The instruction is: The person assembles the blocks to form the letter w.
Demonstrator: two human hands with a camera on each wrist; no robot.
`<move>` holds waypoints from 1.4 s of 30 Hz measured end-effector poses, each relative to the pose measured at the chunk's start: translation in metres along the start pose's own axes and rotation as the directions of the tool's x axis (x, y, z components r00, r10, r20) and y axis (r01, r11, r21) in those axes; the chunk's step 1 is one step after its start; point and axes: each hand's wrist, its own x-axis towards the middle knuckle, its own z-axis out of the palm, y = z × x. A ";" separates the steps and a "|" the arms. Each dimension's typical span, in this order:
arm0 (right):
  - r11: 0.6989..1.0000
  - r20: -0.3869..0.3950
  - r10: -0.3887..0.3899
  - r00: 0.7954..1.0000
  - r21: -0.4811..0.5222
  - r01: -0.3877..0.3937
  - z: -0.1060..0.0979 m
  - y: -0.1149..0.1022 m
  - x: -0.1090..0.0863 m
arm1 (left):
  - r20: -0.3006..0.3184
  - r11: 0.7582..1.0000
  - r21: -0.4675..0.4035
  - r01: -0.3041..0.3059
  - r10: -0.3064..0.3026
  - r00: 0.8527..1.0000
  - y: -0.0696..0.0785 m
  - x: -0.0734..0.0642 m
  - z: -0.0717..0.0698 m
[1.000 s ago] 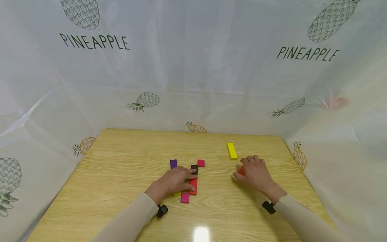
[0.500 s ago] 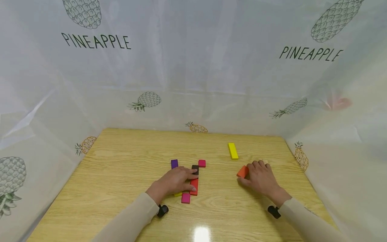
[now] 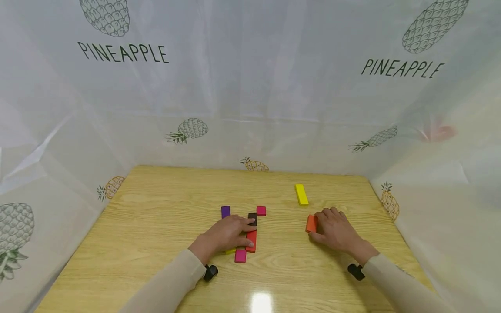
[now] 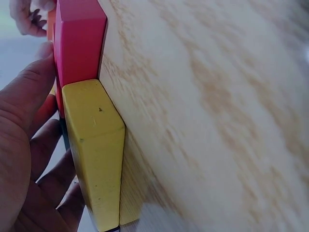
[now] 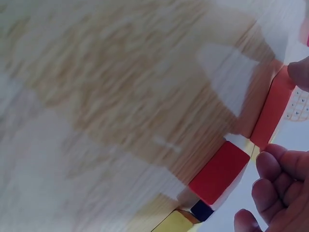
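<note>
In the head view my left hand [image 3: 227,234] lies over a cluster of flat blocks. Its fingertips rest on a black block [image 3: 252,218] and a red block [image 3: 251,242]. From under it show the ends of a purple block [image 3: 225,211] and a yellow block [image 3: 230,251]. A magenta square block [image 4: 82,46] adjoins the yellow one in the left wrist view. To the right, my right hand [image 3: 337,229] pinches an orange block [image 3: 311,223] low at the table. The right wrist view has thumb and fingertip at opposite ends of this orange block.
A second magenta square [image 3: 261,211] lies beyond the black block. Farther back on the wooden table [image 3: 176,191] is a yellow block [image 3: 301,194]. A bit of yellow [image 3: 346,215] shows behind my right hand. A pineapple-print curtain [image 3: 250,87] encloses the back and sides.
My right hand has shifted slightly to the right and nearer me. The orange block, mostly covered before, now shows and has turned to point more straight away from me. My left hand stays put.
</note>
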 end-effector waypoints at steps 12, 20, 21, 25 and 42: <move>0.995 0.018 -0.061 0.998 0.074 0.060 0.002 -0.026 0.021 | 0.008 1.000 -0.002 0.010 -0.010 1.000 0.001 -0.003 0.000; 0.980 0.020 -0.176 0.984 0.093 0.174 0.002 -0.061 0.048 | 0.006 1.000 -0.014 0.015 -0.015 1.000 0.002 -0.003 0.002; 0.977 0.015 -0.192 0.981 0.095 0.190 0.003 -0.064 0.051 | 0.006 1.000 -0.013 0.017 -0.017 1.000 0.002 -0.003 0.002; 0.968 0.021 -0.237 0.971 0.090 0.234 0.006 -0.074 0.060 | 0.003 1.000 -0.006 0.020 -0.020 1.000 0.001 -0.001 0.003; 0.971 0.146 -0.230 0.962 0.104 0.217 0.011 -0.083 0.075 | 0.016 0.999 0.003 0.032 -0.032 0.999 0.000 0.001 0.001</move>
